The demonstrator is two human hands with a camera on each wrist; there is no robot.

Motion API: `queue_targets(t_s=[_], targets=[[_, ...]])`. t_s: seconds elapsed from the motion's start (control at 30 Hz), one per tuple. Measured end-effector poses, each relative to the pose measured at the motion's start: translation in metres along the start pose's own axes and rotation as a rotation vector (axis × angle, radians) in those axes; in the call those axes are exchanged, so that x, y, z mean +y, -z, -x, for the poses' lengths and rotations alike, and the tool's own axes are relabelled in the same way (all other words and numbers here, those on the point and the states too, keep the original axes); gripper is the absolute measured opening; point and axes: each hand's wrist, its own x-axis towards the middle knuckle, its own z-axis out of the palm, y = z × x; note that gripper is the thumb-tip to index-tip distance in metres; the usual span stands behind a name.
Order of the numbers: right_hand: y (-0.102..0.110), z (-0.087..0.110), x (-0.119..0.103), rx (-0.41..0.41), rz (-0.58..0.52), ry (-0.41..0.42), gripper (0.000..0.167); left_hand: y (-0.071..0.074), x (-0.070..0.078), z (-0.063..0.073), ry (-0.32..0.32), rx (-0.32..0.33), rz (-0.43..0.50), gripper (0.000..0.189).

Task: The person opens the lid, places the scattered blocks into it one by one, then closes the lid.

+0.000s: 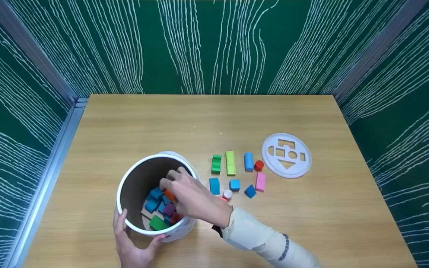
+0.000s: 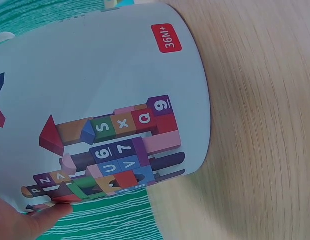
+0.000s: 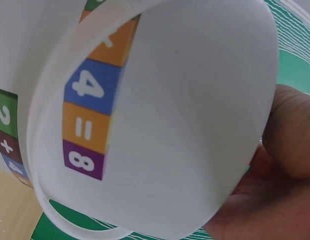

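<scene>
A white round bucket (image 1: 122,190) stands tilted on the table, its open mouth facing up. My left hand (image 1: 134,247) holds it at the near left, thumb and fingers spread round its outer wall; in the left wrist view a finger (image 2: 50,217) lies along the printed side. Over the rim my right hand (image 1: 196,197) reaches inside with bent fingers. Right beneath those fingers is an orange block (image 1: 169,195); the fingertips are hidden, so I cannot tell whether they grip it. Blue blocks (image 1: 152,204), a purple block (image 1: 169,209) and a green block (image 1: 158,223) lie at the bottom.
Right of the bucket lie several loose blocks: green (image 1: 216,164), lime (image 1: 230,163), blue (image 1: 248,162), pink (image 1: 260,181) and a red cylinder (image 1: 259,165). Beyond them rests a white lid with shaped holes (image 1: 292,172). Green patterned walls (image 1: 207,48) border the wooden table (image 1: 143,119).
</scene>
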Motion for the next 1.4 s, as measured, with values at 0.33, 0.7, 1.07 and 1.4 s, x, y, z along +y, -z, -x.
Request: queue_targets(t_s=[0.33,0.7,1.07,1.4], targets=[[-0.005,-0.002,0.002,-0.005,-0.027,-0.026,0.044,-0.002,0.000,0.003,0.067,-0.003,-0.062,0.101],[-0.001,-0.003,0.000,-0.007,-0.051,-0.031,0.042,-0.002,-0.004,0.003,0.032,0.006,-0.030,0.102],[0.002,-0.002,0.002,-0.027,-0.013,0.030,0.041,-0.001,-0.004,0.003,0.043,-0.001,-0.017,0.104],[0.016,0.007,0.007,0.075,-0.040,0.095,0.027,-0.001,-0.004,0.004,0.069,-0.004,-0.030,0.103]])
